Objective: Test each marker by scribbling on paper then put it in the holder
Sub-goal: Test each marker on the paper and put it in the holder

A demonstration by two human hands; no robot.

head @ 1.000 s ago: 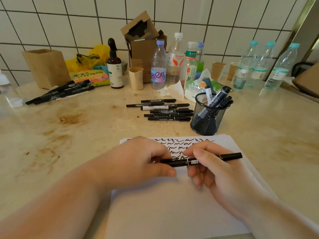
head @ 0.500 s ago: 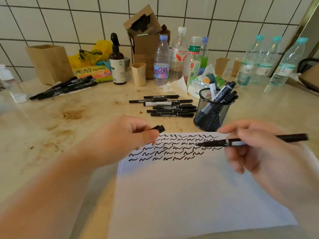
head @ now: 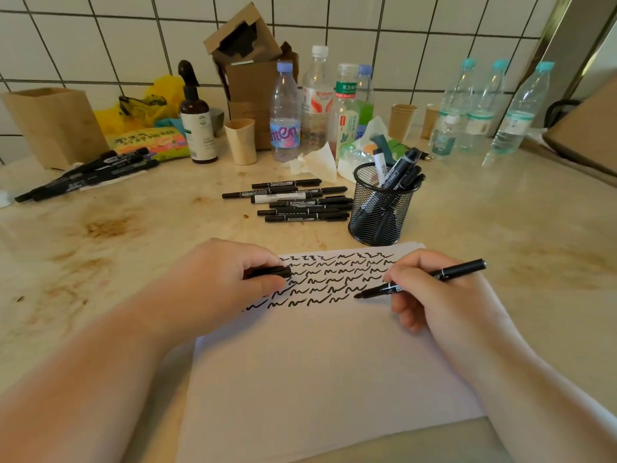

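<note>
From the head camera, the right hand (head: 444, 295) grips an uncapped black marker (head: 421, 279) in a writing hold, its tip down on the white paper (head: 317, 372) at the right end of the fourth row of black scribbles (head: 334, 279). Half a second ago that marker was held level above the sheet; a second ago both hands held it, still capped, over the paper. The left hand (head: 233, 279) now rests on the paper's upper left part, pinching the pulled-off cap (head: 272, 272) between thumb and fingers (it was lifted clear of the sheet half a second ago).

The black mesh holder (head: 380, 208) stands on the counter (head: 133, 228) just beyond the paper's far edge, with several markers leaning in it. To its left lies a loose row of untested markers (head: 293, 202), their printing too small to read. Another bunch of thicker markers (head: 86, 175) lies at far left.

Along the tiled wall, one bottle (head: 285, 118) carries a blue and pink label that appears to read "men", and a green-labelled bottle (head: 345, 111) shows Chinese characters. A bright packet (head: 147, 142) also bears Chinese characters, not clear enough to make out.
</note>
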